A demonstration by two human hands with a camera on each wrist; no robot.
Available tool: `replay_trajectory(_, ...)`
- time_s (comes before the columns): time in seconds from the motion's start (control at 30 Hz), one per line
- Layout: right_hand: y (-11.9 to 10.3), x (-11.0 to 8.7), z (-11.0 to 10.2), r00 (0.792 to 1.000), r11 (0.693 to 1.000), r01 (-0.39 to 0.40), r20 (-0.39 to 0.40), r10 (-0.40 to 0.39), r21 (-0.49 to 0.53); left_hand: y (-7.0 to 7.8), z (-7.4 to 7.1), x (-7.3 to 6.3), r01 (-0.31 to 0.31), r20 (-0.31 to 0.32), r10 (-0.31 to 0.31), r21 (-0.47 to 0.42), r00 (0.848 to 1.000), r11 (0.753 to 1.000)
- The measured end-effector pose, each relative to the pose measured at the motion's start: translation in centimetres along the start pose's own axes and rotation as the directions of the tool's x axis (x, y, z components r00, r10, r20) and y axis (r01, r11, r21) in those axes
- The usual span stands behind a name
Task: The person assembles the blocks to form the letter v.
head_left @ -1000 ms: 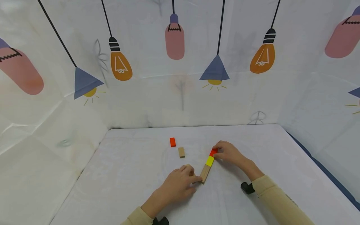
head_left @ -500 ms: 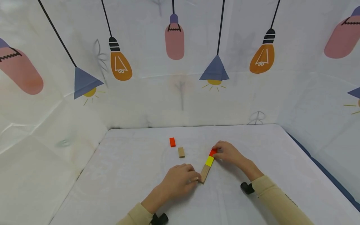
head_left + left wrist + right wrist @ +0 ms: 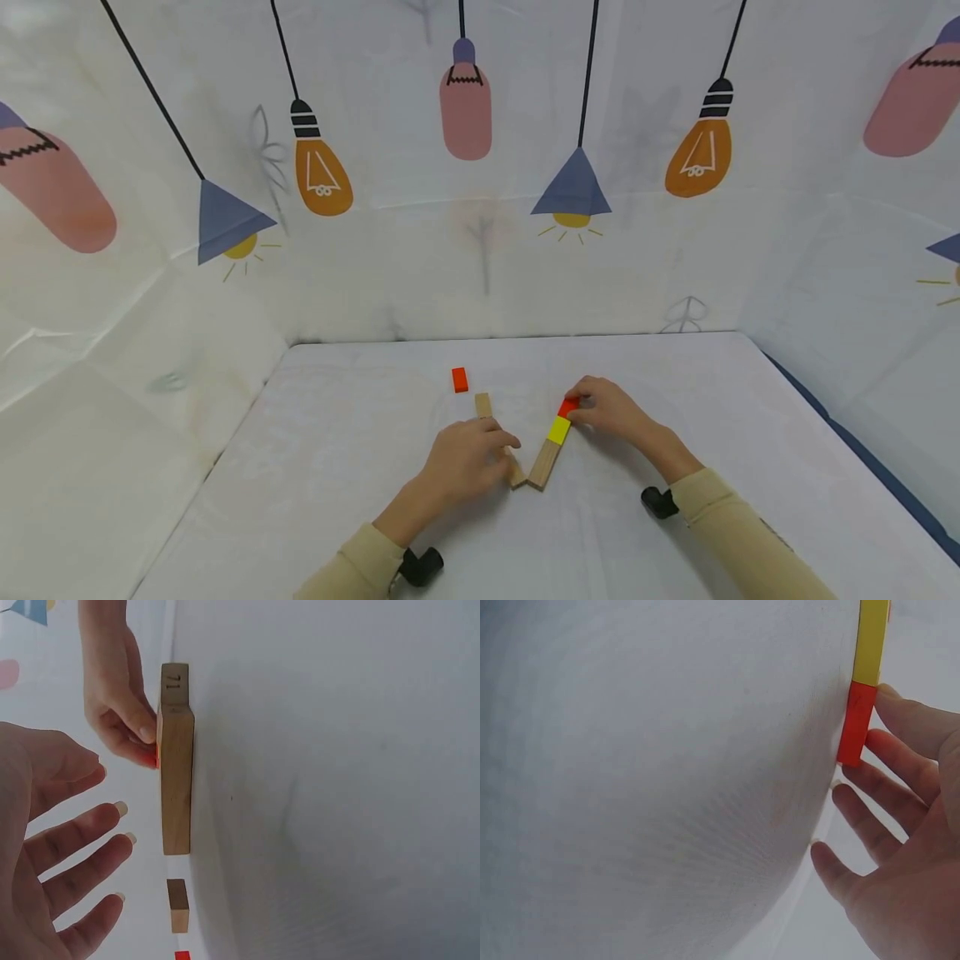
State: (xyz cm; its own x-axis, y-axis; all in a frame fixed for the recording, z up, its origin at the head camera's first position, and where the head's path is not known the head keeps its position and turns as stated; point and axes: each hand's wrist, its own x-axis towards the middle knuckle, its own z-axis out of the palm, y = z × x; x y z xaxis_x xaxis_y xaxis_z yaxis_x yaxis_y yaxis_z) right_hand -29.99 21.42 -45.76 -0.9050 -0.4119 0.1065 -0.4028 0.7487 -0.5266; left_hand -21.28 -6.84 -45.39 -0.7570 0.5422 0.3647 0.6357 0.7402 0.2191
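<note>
On the white table, a red block (image 3: 567, 407), a yellow block (image 3: 558, 430) and a longer plain wooden block (image 3: 543, 464) lie end to end in a slanted row. A second wooden block (image 3: 517, 477) meets the row's near end at an angle, forming a V. My left hand (image 3: 467, 460) hovers over this second block and partly hides it. In the left wrist view its fingers (image 3: 79, 829) are spread apart from the wood. My right hand (image 3: 611, 410) holds the red block at the far end, thumb and fingertips against its sides.
A short wooden block (image 3: 483, 404) lies beyond my left hand, and another red block (image 3: 460, 380) sits farther back. A white sheet (image 3: 480, 250) printed with lamps and bulbs hangs behind the table. Black wrist cameras (image 3: 422, 567) are strapped to both sleeves.
My left hand has drawn back leftward from the row's near end and lifted off, exposing the second wooden block's near end. My right hand stays at the red block.
</note>
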Motion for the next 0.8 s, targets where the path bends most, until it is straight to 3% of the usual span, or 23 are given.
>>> replay_trajectory(0.2,0.2,0.0,0.0,1.0,1.0,-0.008,0.002,0.008,0.007,-0.7,0.2,0.3,0.034,-0.046,-0.034,0.009,0.998,0.999)
replay_trajectory(0.57,0.5,0.0,0.2,1.0,1.0,-0.015,0.007,0.014,0.024,-2.5,0.9,0.9,0.1,-0.013,-0.1,0.068,0.995,0.993)
replay_trajectory(0.8,0.4,0.1,0.3,1.0,0.999,-0.027,0.01,0.026,0.018,-3.4,0.6,1.1,0.158,0.007,-0.158,0.032,0.987,0.987)
